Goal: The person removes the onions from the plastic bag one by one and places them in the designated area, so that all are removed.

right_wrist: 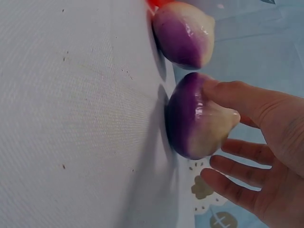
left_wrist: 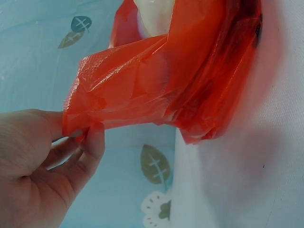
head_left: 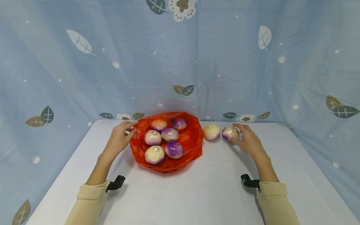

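Observation:
A red plastic bag [head_left: 194, 142] stands with its mouth spread wide, and several purple-and-cream turnips [head_left: 174, 149] lie inside it. My left hand [head_left: 119, 137] pinches the bag's left rim between thumb and fingers; the left wrist view shows the red film [left_wrist: 128, 85] pulled out toward the fingertips. To the right of the bag, my right hand [head_left: 248, 140] has its thumb and index finger around a turnip [right_wrist: 190, 118] on the table. The thumb lies on its near side, the index finger is partly hidden behind it, and the other fingers are spread. Another turnip [head_left: 212, 132] sits between that one and the bag.
The white table [head_left: 180, 197] ends at the back against a blue curtain [head_left: 135, 56] printed with leaves and flowers. Black wrist mounts [head_left: 116, 182] are on both forearms, near the beige sleeves [head_left: 91, 200].

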The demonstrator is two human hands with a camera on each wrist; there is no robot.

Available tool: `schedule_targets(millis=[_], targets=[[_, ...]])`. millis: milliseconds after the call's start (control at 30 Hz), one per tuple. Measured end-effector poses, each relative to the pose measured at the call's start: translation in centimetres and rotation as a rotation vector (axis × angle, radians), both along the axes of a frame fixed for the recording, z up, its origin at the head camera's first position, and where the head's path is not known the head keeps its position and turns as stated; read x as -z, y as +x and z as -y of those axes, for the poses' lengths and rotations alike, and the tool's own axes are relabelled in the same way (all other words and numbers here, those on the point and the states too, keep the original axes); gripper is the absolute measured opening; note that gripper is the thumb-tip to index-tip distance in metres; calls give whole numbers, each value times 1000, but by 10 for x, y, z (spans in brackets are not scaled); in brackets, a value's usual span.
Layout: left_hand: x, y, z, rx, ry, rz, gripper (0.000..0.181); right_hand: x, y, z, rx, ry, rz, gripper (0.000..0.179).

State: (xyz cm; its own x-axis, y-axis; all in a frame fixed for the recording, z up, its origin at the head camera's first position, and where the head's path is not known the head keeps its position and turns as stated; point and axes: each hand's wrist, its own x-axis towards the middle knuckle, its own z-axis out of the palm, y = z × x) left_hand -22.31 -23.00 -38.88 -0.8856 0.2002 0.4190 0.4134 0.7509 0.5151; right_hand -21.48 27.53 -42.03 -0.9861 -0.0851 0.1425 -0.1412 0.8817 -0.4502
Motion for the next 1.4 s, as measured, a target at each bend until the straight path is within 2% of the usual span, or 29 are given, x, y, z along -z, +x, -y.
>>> schedule_targets(millis=[367,933,1133,1400], targets=[[-2,1,-1,-1,5,8,30,-5,1,0,-2,-3,-2,70],[-4,2,-2,1,2,-7,29,-27,8,17,-26,22,-82,68],[-4,2,-2,0,-7,5,29,-34,12,28,-44,-1,-86,68],[-4,2,-1,1,-7,3,29,-33,12,38,-82,17,-109,66]])
